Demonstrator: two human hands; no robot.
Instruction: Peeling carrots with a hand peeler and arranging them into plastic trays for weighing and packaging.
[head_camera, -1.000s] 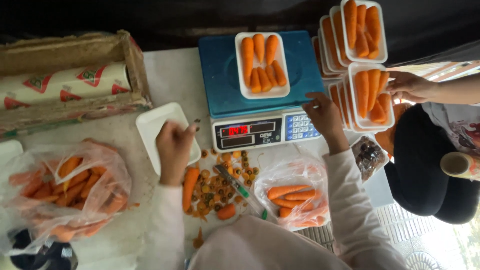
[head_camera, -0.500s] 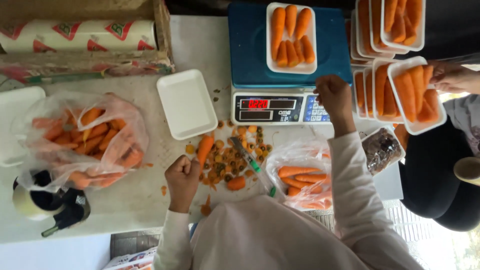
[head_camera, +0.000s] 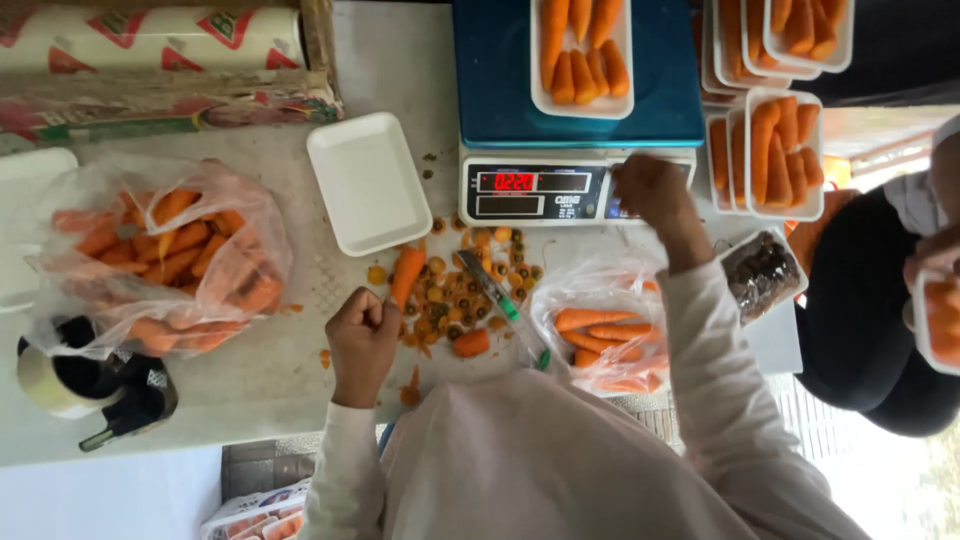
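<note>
My left hand (head_camera: 362, 338) is closed on the lower end of a carrot (head_camera: 406, 272), which points up toward an empty white foam tray (head_camera: 368, 182). Just right of it lie carrot offcuts (head_camera: 450, 300) and a green-handled knife (head_camera: 492, 292). Fingers bent, my right hand (head_camera: 650, 190) rests on the keypad of a blue-topped scale (head_camera: 500, 100) and holds nothing. A white tray of carrots (head_camera: 582, 55) sits on the scale. A clear bag of carrots (head_camera: 600, 325) lies under my right forearm.
A big bag of carrots (head_camera: 165, 255) lies at the left. Filled carrot trays (head_camera: 775, 150) are stacked at the right. A film roll in a box (head_camera: 150, 45) is at top left, a tape dispenser (head_camera: 80, 385) at bottom left. Another person in black (head_camera: 870, 300) stands at the right.
My left hand came back from the empty tray toward me and closed on a carrot by the offcuts. My right hand stayed at the scale's keypad. The view shifted nearer.
</note>
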